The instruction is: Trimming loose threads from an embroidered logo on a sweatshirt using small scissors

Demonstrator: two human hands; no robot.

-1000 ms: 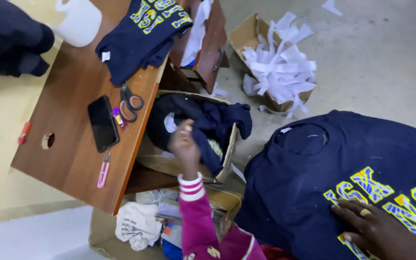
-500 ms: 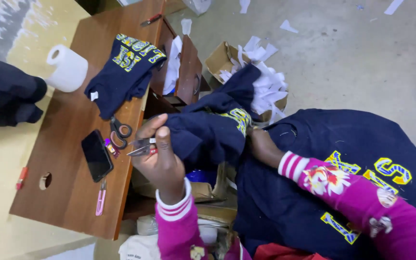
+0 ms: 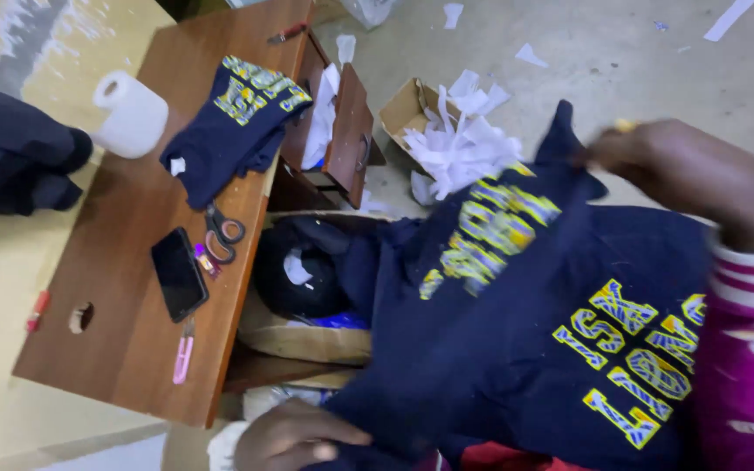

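Left hand: the left hand (image 3: 294,433) sits at the bottom edge of the view, fingers curled down onto the near hem of the navy shirt (image 3: 482,288); it appears to pinch the cloth, though the fingertips are partly hidden.
Right hand: the right hand (image 3: 656,153) is raised at the upper right, blurred, fingers closed on the far corner of the same shirt, which peaks up into a point just beside it.
Shirt between the hands: the navy shirt is stretched from the one hand to the other, so its long axis runs on a slant from lower left to upper right; its yellow printed lettering faces up, midway between the hands.
Nearer hand: the left hand is nearer the bulk of the cloth and the head; the right hand holds the end furthest away.
Second shirt: another navy shirt with yellow print (image 3: 621,366) lies beneath the stretched one, below the right hand and its pink striped sleeve (image 3: 748,349).
Beyond the left hand: an open cardboard box (image 3: 307,336) with dark cloth in it lies just past the left hand, under the stretched shirt's lower edge.
Worktop: the brown worktop (image 3: 133,349) is off to the left of both hands, well apart from the right; on it lie a folded navy shirt (image 3: 233,126), scissors (image 3: 222,234), a black phone (image 3: 178,274), a pink cutter (image 3: 183,353) and a white paper roll (image 3: 130,113).
Floor: a box of white paper scraps (image 3: 447,139) rests on the floor just left of the right hand.
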